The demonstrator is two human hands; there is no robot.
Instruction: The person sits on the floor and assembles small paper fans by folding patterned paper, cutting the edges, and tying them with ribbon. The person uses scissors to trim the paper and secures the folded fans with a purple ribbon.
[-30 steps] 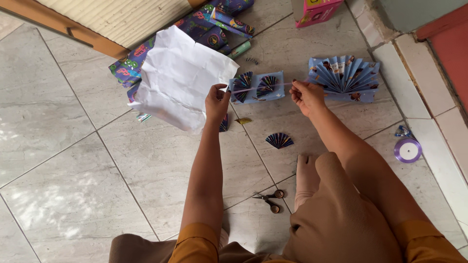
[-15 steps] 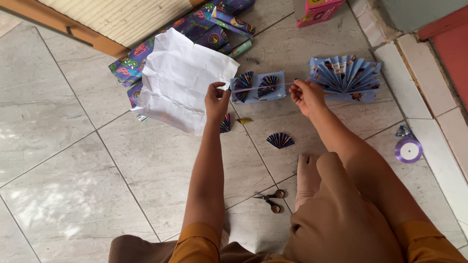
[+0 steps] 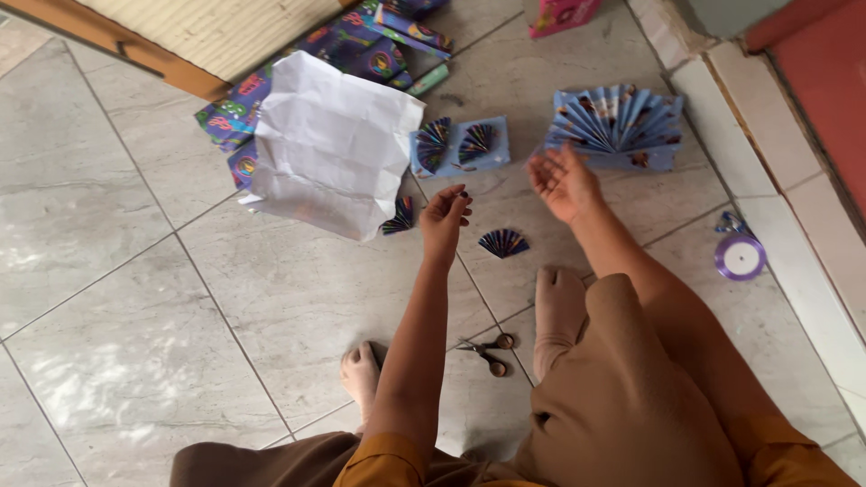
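Both hands have let go of the strip they held a moment ago: left hand (image 3: 444, 215) hovers with fingers loosely curled, empty, right hand (image 3: 561, 183) palm up, fingers spread. A small folded paper fan (image 3: 503, 242) lies on the tiles between them, scissors (image 3: 487, 352) nearer the knee, white paper sheet (image 3: 329, 144) off left.

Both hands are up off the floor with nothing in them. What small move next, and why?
Probably lower the left hand to the small folded paper fan lying loose on the tile just to its right. Both that hand and the right hand hover open and hold nothing, and this fan is the nearest loose piece; two like it already sit on the light blue paper piece beyond.
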